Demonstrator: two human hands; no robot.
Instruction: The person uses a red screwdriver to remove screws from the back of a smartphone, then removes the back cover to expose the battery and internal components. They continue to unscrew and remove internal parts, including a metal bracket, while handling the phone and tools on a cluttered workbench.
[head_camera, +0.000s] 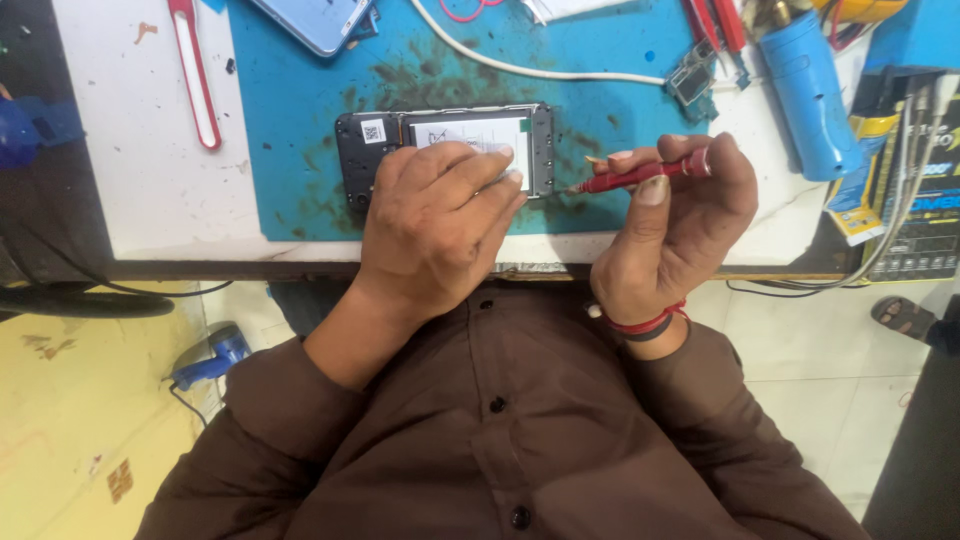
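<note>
The left hand (435, 225) lies flat across the opened black smartphone with its white battery showing (445, 140), fingers spread and pressing it down onto the stained blue rubber work mat (290, 120); nothing is clenched in that grip, it simply pins the phone. The phone lies lengthwise on the mat, near the counter's front edge. The right hand (675, 225) pinches a slim red-handled precision screwdriver (640, 175) between thumb and fingertips, grip closed on the handle, tip pointing at the phone's right end, just beside the frame.

To my eye, doing this well means keeping the left palm's weight steady so the phone cannot skate, and holding the driver low and in line with its target so the tip does not slip onto the battery. Light pressure looks wise.

The white counter (150, 180) is scuffed and speckled. A red and white plastic pry tool (195, 75) lies toward the left edge, a pale blue phone (315, 20) at the back edge, a white cable (540, 72) curving across the mat, and a blue cylindrical tool (810, 95) toward the right edge. Below the front edge, pale floor tiles (800, 350) and a sandalled foot (905, 318) show at the right.
</note>
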